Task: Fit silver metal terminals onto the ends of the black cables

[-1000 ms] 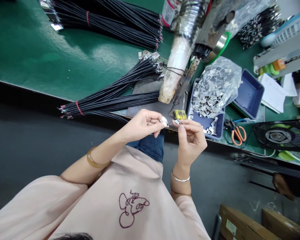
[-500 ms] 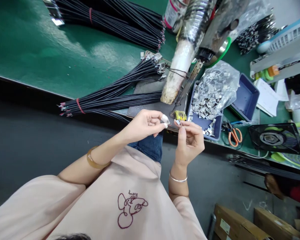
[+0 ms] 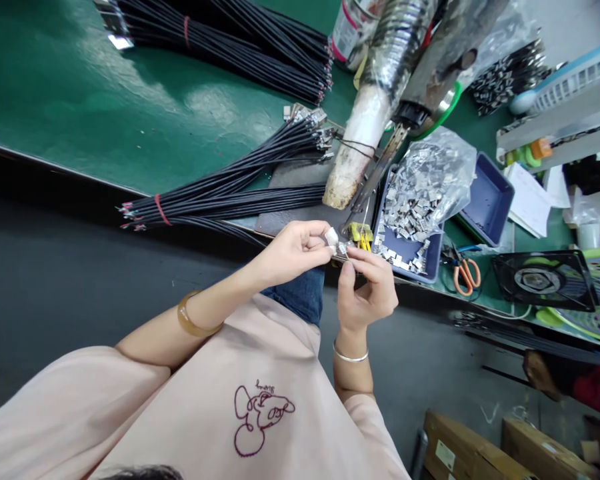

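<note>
My left hand (image 3: 300,248) is closed in a pinch, with white wrapping on its fingertips. What it pinches is too small and hidden to make out. Opposite it, my right hand (image 3: 367,283) pinches a small silver metal connector (image 3: 343,249) between thumb and index finger, close to the left fingertips. Just beyond the right fingers lies a yellow sponge-like piece (image 3: 361,235). More small metal connectors (image 3: 410,210) fill a blue tray (image 3: 433,263) to the right, partly under a clear plastic bag (image 3: 453,157). Black cables (image 3: 250,200) run behind my left hand.
A soldering iron (image 3: 385,163) and a white-tipped duct hose (image 3: 355,143) reach down over the bench. Orange-handled pliers (image 3: 466,275), another blue tray (image 3: 490,200) and a fan (image 3: 543,280) stand to the right. A large black cable bundle (image 3: 240,47) lies at the back.
My right hand has moved left with the connector, bringing it up to my left fingertips. My left hand has barely moved.
</note>
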A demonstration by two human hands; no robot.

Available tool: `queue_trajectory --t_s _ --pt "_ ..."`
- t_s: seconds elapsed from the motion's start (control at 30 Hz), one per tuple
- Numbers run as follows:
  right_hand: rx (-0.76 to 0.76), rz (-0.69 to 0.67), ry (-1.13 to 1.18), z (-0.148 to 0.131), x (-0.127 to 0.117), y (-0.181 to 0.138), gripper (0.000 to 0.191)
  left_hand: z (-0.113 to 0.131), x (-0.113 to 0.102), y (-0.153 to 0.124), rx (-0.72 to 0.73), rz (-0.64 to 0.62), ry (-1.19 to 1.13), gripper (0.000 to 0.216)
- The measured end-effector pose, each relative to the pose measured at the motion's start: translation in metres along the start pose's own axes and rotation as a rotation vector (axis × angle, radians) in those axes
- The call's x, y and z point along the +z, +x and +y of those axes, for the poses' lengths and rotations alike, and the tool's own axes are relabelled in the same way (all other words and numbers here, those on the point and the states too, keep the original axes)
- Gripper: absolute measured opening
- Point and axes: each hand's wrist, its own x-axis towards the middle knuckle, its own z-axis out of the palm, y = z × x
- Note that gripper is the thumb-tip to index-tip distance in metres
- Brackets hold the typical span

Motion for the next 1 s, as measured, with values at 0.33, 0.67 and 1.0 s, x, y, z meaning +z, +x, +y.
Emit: queue_trajectory --t_s 0.33,0.67,1.0 --pt "0.077 -0.092 -0.042 0.008 0.000 -0.002 0.012 0.001 0.000 0.002 -0.029 0.139 0.025 0.020" --pt "-0.088 -0.080 -0.104 0.011 0.004 -0.008 0.019 0.000 0.006 0.005 0.023 0.189 0.030 0.015" --pt "0.136 -0.135 -0.024 0.012 0.004 0.002 0.009 0.001 0.009 0.010 0.087 0.250 0.106 0.017"
